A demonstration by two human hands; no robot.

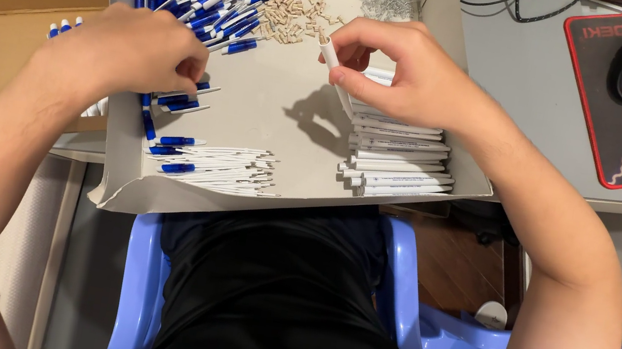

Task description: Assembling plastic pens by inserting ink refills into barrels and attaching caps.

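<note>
Nearest, finished pens (215, 167) lie at the cardboard tray's (274, 194) near edge. Right hand (404, 72) pinches a white pen barrel (335, 78) above the tray's barrel stack (398, 160). Left hand (129, 52) curls closed over blue parts (180, 102); its grip is hidden. Farther back, blue caps (204, 5) fill the tray's far corner.

Both forearms reach forward over the cardboard tray (116, 184). Left hand (130, 47) sits curled at the tray's left edge, knuckles up, fingertips pinched together and pointing down-right. Right hand (400, 67) hovers over the tray's middle-right, wrist bent, thumb and fingers pinched closed, elbow out wide.
</note>
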